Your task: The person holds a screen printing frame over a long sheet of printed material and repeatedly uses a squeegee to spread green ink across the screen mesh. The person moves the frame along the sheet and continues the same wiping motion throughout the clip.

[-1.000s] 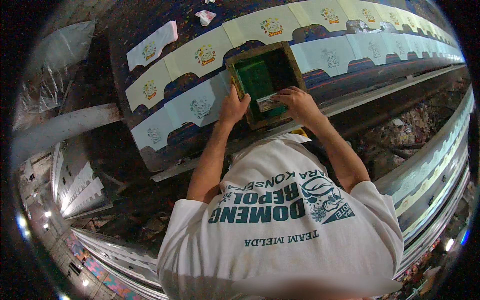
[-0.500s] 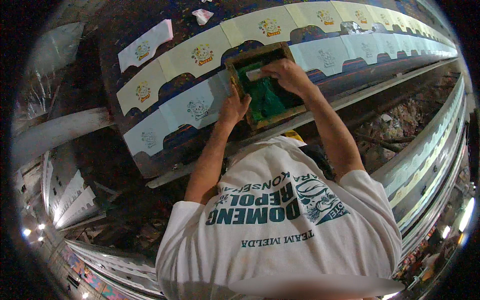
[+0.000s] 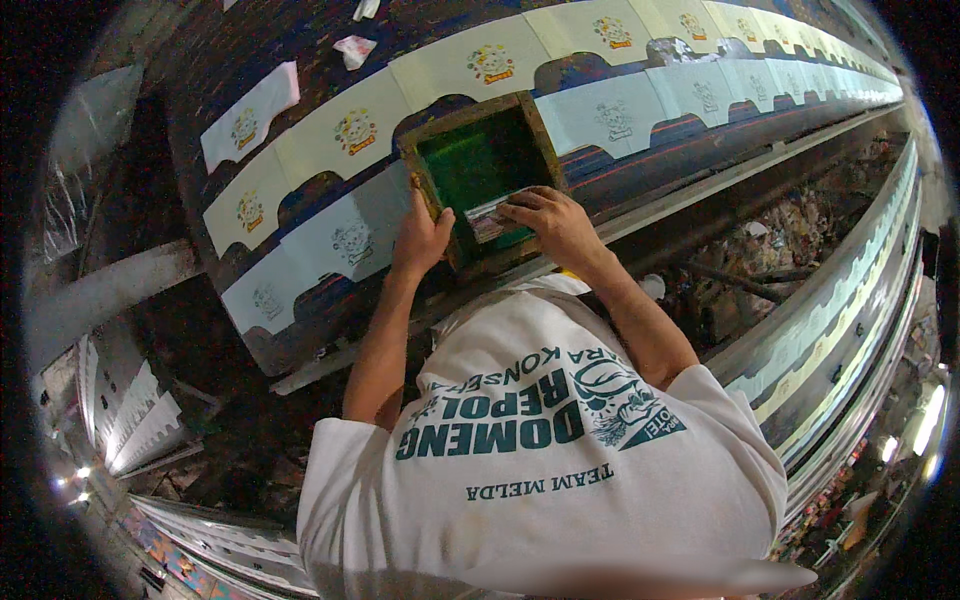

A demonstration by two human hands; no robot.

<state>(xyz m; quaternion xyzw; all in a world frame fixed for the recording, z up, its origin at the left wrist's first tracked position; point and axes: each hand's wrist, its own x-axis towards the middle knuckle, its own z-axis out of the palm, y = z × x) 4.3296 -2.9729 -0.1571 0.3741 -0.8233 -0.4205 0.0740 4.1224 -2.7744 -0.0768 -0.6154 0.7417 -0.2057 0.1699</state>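
Observation:
A wooden screen-printing frame [image 3: 541, 135] with green ink on its mesh [image 3: 485, 155] lies over the near row of pale blue cut pieces [image 3: 613, 115]. My left hand [image 3: 424, 238] is closed on the frame's left side, thumb toward the inside. In my right hand [image 3: 552, 222] is a squeegee [image 3: 484, 221], pressed against the near end of the mesh. Part of its blade is hidden by my fingers. Left of the frame, a pale blue piece [image 3: 352, 243] bears a cartoon outline print with a little green.
Behind runs a row of cream pieces [image 3: 357, 128] with coloured prints. A white piece [image 3: 250, 118] and a crumpled scrap [image 3: 354, 51] lie at the far left. A metal rail [image 3: 690, 208] edges the long table; another table with pieces [image 3: 830, 330] stands at right.
My right hand has drawn the squeegee from the far part of the mesh to its near end. My left hand stays on the frame. The whole view has shifted somewhat.

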